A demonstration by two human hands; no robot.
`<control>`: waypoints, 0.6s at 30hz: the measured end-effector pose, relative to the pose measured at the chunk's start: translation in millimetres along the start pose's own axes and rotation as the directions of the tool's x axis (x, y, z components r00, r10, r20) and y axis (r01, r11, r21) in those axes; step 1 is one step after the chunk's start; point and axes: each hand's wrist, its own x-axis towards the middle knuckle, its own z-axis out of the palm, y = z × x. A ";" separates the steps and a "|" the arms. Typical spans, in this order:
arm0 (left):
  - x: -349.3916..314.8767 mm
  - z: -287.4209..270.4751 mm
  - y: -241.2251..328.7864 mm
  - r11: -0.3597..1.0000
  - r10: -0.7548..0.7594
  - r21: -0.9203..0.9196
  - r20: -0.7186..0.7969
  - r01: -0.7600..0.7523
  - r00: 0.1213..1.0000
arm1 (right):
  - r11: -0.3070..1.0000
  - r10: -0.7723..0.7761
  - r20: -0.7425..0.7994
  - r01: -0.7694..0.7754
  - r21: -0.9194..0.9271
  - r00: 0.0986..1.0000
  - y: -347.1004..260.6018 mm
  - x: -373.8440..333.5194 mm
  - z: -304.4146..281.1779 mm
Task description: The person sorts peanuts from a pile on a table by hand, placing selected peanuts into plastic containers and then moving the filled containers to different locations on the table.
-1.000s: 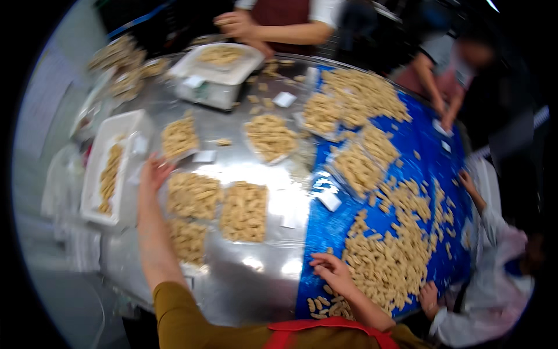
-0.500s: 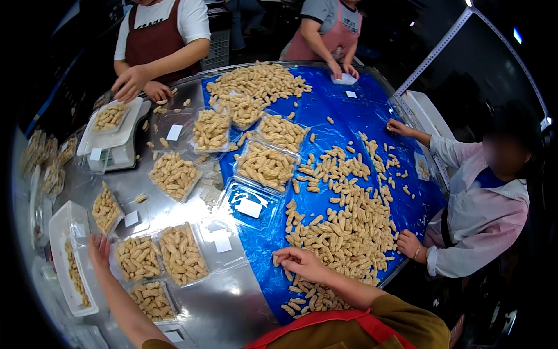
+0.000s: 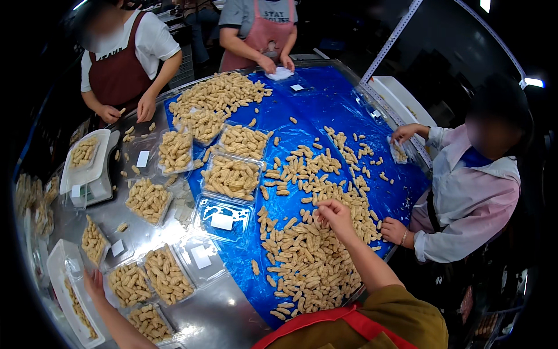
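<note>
My left hand (image 3: 95, 285) is open, fingers stretched up beside a clear tray of peanuts (image 3: 130, 284), close to a white foam box (image 3: 65, 273). It holds nothing that I can see. Over the large loose heap of unshelled peanuts (image 3: 311, 262) reaches my right hand (image 3: 337, 220). Its thumb and fingers are drawn together at the tips. What they grip, if anything, I cannot make out. Next to the first tray stand another full tray (image 3: 168, 274) and a third, partly hidden by my left forearm (image 3: 150, 323).
A scale (image 3: 96, 180) bears a tray of peanuts. Blue sheeting (image 3: 325, 96) covers part of the metal table. An open clear container (image 3: 222, 220) with a white label lies mid-table. A co-worker (image 3: 465, 180) works at the right; two more stand across the table.
My right hand has moved right and forward, deeper over the heap. My left hand stays beside the trays. The whole view has shifted. The right co-worker's far hand now touches a small clear pack.
</note>
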 end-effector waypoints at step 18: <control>-309.6 77.6 20.0 0.893 0.362 0.237 0.127 -0.383 0.923 | 0.983 0.181 -0.313 -0.158 0.096 0.932 -12.8 112.7 -190.7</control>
